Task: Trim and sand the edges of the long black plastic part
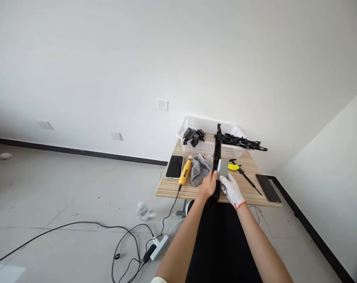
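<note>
A long black plastic part (217, 147) stands lengthwise in front of me, its near end past the table's front edge and its far end over the basket. My bare left hand (208, 185) is closed around it near the bottom. In a white knit glove with a red cuff, my right hand (231, 192) grips a grey rectangular block (222, 168) against the right side of the part. What face of the block touches the part is hidden. Left of the part lie a crumpled grey cloth (199, 171) and a yellow corded rotary tool (185, 173).
A white plastic basket (203, 148) with more black parts (240, 140) stands at the table's back. A phone (174, 167), a yellow-handled tool (233, 167), a black caliper (249, 180) and a dark flat slab (268, 188) lie around. Cables, a power strip (160, 247) and a bottle (142, 211) are on the floor.
</note>
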The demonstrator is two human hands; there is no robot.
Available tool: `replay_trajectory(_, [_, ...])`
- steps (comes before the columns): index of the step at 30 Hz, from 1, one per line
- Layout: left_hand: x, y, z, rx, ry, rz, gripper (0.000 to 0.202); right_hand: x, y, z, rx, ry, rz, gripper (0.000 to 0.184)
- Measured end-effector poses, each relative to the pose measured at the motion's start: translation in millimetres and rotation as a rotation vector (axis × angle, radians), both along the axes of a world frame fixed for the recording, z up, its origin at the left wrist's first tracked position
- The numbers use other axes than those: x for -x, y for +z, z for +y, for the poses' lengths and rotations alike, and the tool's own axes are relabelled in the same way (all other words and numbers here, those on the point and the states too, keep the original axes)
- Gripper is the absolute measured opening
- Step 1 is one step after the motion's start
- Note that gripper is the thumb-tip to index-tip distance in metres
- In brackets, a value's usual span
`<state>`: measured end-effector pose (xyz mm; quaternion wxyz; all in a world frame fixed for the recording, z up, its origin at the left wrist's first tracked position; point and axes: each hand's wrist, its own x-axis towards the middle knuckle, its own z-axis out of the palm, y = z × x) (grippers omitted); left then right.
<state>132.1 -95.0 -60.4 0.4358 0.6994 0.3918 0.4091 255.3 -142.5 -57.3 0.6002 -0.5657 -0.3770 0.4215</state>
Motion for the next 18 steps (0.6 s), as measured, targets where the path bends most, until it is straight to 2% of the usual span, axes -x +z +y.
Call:
replay_trajectory(8, [2.2, 2.9, -2.0, 0.045, -0.024, 0.025, 0.049, -2.3, 1.3, 0.6, 0.080, -0.054, -0.025, 0.049])
replay_trajectory(13, [3.6, 6.4, -2.4, 0.102, -0.010, 0.033, 0.049, -8.3, 1.2, 3.9, 0.189, -0.017, -0.006, 0.044])
replay_trajectory(16, [3.4, 6.1, -2.4, 0.133, -0.019, 0.044, 0.045, -7.0, 0.6, 2.8, 0.181, -0.082, 0.003, 0.043])
replay_trajectory(18, [4.3, 4.3, -2.5, 0.153, -0.010, 0.042, 0.042, -2.9, 2.2, 1.1, 0.159, -0.117, -0.074, 0.043])
